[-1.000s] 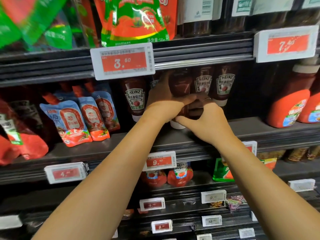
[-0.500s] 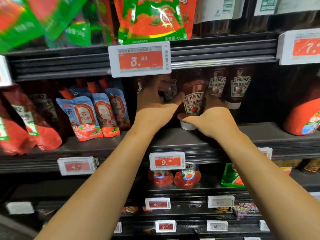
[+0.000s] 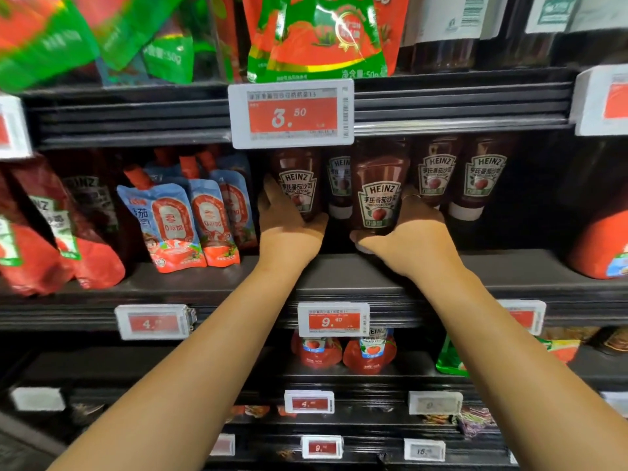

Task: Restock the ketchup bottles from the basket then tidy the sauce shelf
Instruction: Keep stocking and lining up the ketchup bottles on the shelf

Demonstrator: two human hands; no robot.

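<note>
Each hand holds a bottle: the left hand grips one ketchup bottle, the right hand grips another bottle. Many bottles stand on the shelf already. I see no basket, so tidying seems to be what is left.

Dark store shelving tier on tier, filling the whole view. Black ribbed rails along each shelf edge. White electronic price tags with red panels clipped on: "3.50" up top, "9.40" below, more further down, some blurred. Deep shadow at the back of every tier, glare on the upper rail.
</note>
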